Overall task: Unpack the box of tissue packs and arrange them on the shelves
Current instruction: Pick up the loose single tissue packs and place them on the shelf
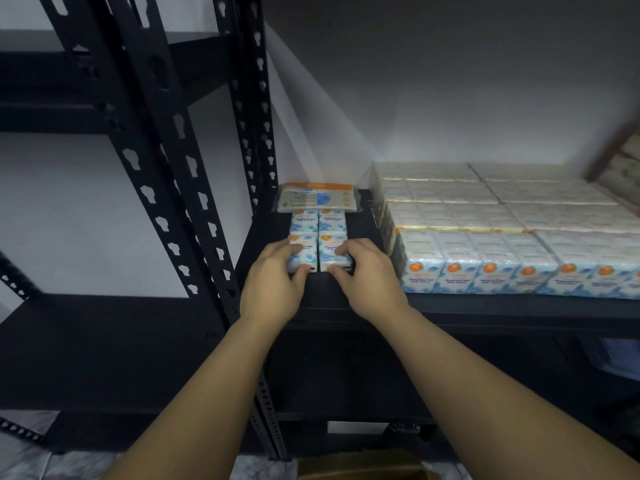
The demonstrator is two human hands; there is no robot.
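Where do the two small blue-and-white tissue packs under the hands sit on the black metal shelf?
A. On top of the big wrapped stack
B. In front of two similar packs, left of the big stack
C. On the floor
B: both hands, left hand and right hand, hold the two small blue-and-white tissue packs on the black metal shelf, in front of two similar packs, left of the big wrapped stack.

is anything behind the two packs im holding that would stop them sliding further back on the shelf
Yes. The left hand and right hand hold two small blue-and-white tissue packs; directly behind sit two more packs, then a flat orange-edged tissue pack. The large wrapped block of packs stands to the right.
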